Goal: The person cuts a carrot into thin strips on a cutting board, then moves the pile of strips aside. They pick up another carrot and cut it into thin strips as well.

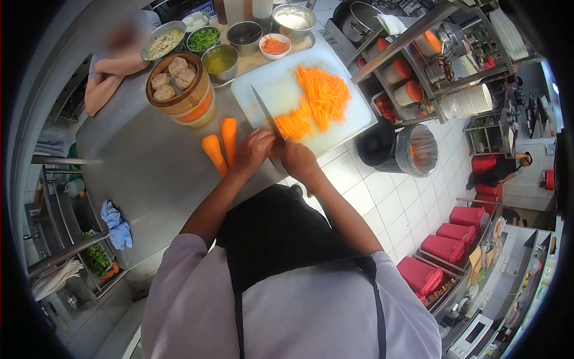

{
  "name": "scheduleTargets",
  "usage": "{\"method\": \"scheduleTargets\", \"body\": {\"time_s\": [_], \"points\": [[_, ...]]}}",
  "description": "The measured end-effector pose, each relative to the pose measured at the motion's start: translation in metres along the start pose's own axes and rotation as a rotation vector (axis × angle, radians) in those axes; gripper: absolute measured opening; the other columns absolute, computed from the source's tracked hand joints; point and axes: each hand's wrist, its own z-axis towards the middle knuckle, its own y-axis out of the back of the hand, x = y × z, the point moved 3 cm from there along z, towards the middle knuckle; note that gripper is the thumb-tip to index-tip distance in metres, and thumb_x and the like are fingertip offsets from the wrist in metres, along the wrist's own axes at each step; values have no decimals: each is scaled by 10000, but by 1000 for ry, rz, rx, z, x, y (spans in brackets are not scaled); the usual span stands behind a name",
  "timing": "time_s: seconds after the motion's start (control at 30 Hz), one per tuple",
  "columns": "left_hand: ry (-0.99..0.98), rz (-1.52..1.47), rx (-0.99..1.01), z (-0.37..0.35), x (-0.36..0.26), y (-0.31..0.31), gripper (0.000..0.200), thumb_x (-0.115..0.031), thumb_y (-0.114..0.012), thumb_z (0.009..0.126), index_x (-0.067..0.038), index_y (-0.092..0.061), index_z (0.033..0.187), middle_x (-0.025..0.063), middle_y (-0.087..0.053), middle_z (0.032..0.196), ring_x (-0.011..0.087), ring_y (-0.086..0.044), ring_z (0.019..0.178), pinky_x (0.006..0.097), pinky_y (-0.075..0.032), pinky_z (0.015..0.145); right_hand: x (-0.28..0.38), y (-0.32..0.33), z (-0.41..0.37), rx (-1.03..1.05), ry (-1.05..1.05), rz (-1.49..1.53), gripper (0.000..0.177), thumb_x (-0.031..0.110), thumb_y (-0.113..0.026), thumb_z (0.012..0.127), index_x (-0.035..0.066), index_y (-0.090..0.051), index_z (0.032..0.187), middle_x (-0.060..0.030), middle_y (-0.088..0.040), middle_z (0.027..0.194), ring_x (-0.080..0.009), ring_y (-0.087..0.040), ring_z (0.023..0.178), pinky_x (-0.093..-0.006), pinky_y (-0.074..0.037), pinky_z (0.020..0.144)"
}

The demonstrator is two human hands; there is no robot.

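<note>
Right hand (298, 158) grasps the knife (266, 113); left hand (254, 149), curled, lies between it and whole carrots (221, 146).

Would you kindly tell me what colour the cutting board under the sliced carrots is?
White; the cutting board shows best in the head view.

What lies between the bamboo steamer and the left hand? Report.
Two whole carrots lie on the steel counter between the steamer and the left hand, head view. The right hand grips a knife.
</note>
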Motion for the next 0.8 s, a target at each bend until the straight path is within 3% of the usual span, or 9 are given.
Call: {"method": "scheduleTargets", "body": {"time_s": [0.1,0.2,0.37,0.47,0.67,0.77,0.8], "points": [[-1,-19,6,3,-5,2,160,-12,-742,834,-30,-749,993,110,-729,1039,318,-693,1012,421,-586,863,3,-6,-1,-61,-18,14,177,163,-621,975,-13,-617,965,-232,-712,764,-393,-752,710,-482,-614,625],[-24,-3,50,6,-9,6,171,-19,-750,835,-38,-753,1005,101,-727,1026,315,-696,990,420,-588,853,-2,-9,6,-102,165,-67,191,180,-631,977,-6,-588,963,-233,-702,707,-398,-740,661,-480,-605,600],[16,-55,25,17,-13,7,158,-15,-743,860,-36,-750,1017,106,-717,1051,326,-703,970,431,-583,853,2,23,1,-170,-4,-62,215,202,-639,983,2,-567,952,-240,-699,703,-413,-728,651,-511,-590,595],[109,-70,-153,12,-1,-1,143,4,-750,885,-18,-759,1025,112,-722,1057,319,-721,896,416,-583,813,0,54,-8,-188,-57,67,243,226,-613,1007,-9,-569,962,-269,-694,726,-448,-717,687,-549,-577,630],[335,-29,-206,27,10,17,124,-31,-714,953,-27,-746,1073,107,-716,1051,285,-726,876,399,-579,772,-14,58,-24,-88,-132,237,293,272,-591,1031,-20,-606,1006,-302,-690,778,-499,-699,783,-591,-551,739],[433,-45,-205,26,8,25,183,-51,-734,923,-30,-732,1105,146,-702,1091,357,-706,963,448,-570,844,-17,48,-33,8,-125,262,292,275,-597,1028,-16,-612,1024,-304,-697,811,-503,-697,812,-594,-547,762],[475,-52,-105,24,5,27,195,-65,-748,915,-30,-734,1107,144,-700,1092,356,-708,953,447,-574,840,-16,45,-37,34,-111,270,291,276,-598,1027,-15,-611,1030,-305,-699,822,-504,-697,820,-595,-547,767]]}}
